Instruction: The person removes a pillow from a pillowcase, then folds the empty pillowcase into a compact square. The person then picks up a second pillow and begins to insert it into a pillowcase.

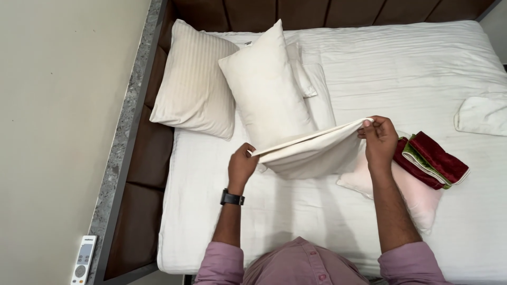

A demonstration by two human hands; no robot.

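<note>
The bare cream pillow (266, 87) lies mid-bed with only its near end inside the pillowcase (311, 150), whose mouth the left hand (241, 166) and right hand (379, 138) pinch open, fingers clamped on its hem; most of the pillow remains uncovered.

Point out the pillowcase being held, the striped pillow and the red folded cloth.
pillowcase (311, 150), head view, middle of its raised fabric
striped pillow (193, 84), head view, centre of its face
red folded cloth (434, 158), head view, top fold
</note>
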